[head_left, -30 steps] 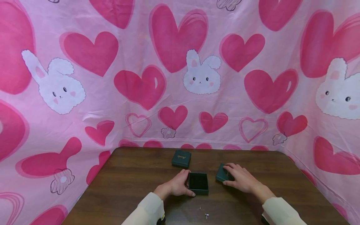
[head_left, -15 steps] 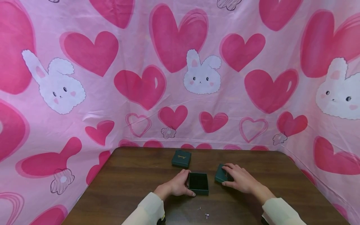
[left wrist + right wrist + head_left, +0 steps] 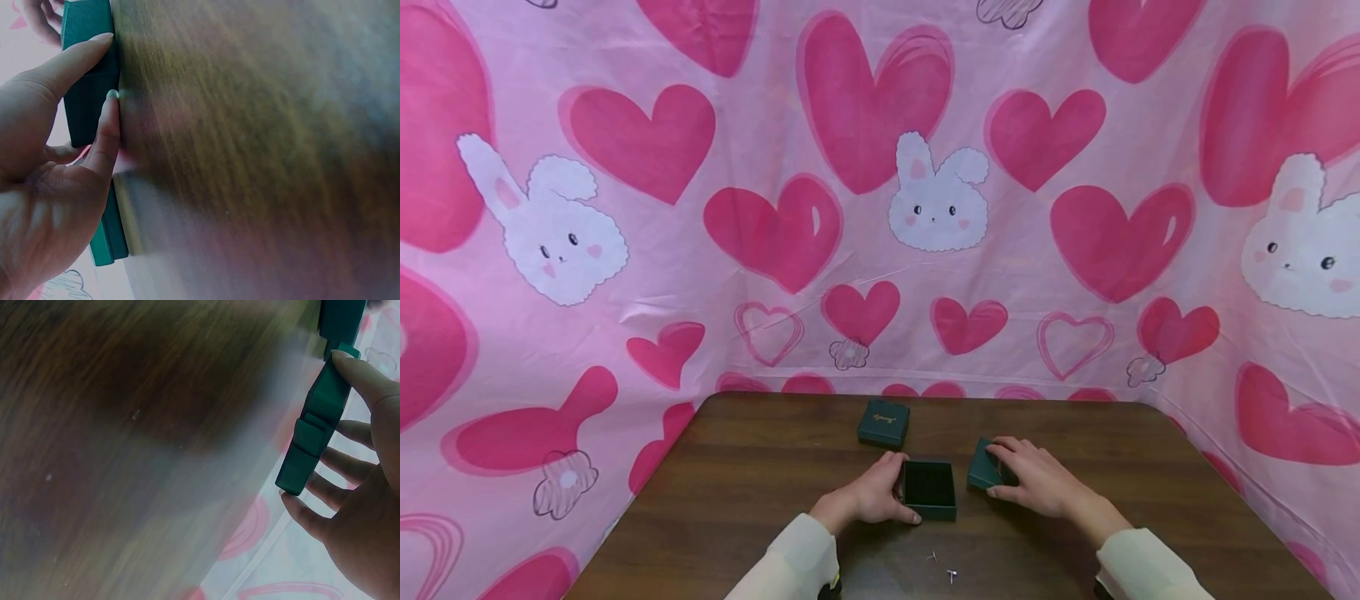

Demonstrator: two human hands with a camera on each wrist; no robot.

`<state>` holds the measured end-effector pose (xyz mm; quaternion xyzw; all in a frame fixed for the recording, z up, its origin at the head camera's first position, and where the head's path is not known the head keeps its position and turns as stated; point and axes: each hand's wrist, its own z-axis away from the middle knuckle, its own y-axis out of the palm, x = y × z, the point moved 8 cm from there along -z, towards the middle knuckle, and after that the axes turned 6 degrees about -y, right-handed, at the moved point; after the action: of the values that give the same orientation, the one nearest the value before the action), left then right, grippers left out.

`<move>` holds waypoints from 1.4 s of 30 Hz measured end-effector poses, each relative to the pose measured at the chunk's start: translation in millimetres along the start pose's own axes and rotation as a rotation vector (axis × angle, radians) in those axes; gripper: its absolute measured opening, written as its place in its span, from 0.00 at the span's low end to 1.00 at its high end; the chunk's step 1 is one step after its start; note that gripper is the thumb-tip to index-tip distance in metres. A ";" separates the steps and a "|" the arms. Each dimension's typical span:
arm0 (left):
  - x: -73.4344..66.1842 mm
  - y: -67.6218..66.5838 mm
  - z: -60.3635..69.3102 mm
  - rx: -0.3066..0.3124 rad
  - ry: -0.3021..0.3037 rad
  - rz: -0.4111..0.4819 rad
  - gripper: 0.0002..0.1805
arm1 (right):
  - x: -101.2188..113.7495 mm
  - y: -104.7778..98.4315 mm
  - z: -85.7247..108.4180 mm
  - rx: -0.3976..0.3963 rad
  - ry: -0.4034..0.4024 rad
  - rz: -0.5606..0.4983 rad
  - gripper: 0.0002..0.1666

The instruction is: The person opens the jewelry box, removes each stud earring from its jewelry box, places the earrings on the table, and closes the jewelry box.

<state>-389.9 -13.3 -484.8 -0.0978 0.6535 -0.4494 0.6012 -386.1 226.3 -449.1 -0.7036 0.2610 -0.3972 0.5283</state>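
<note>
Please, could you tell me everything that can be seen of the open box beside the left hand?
The open box is dark green, low and roughly square, with a black inside that looks like a soft lining; nothing can be made out lying in it. The material is unclear, perhaps stiff card. It stands flat on the brown tabletop, open side up. The left hand holds it from its left side, with the thumb at the near corner.

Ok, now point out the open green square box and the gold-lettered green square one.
Open green square box (image 3: pixel 929 483), head view, dark interior.
Gold-lettered green square box (image 3: pixel 883 424), head view, top face.
</note>
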 end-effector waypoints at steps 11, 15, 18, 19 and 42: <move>0.9 -0.2 0.8 -0.001 -0.004 0.003 0.42 | 5.7 0.4 -1.6 0.001 -0.010 -0.009 0.43; 0.3 -0.5 1.3 0.001 -0.003 0.008 0.42 | 7.1 0.7 -2.3 0.006 -0.009 -0.003 0.43; 0.3 -0.5 1.4 0.000 -0.002 0.006 0.42 | 8.4 0.9 -3.0 0.011 -0.005 0.003 0.43; 0.2 -0.5 1.7 0.001 -0.003 0.004 0.42 | 8.8 0.9 -3.3 0.011 -0.004 0.003 0.43; -5.2 -1.6 2.0 -0.009 0.037 0.013 0.38 | 23.4 -1.8 -6.6 -0.010 -0.072 0.001 0.42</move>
<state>-387.5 -11.7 -479.8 -0.0877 0.6671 -0.4443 0.5915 -378.9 204.8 -440.0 -0.7200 0.2442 -0.3702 0.5338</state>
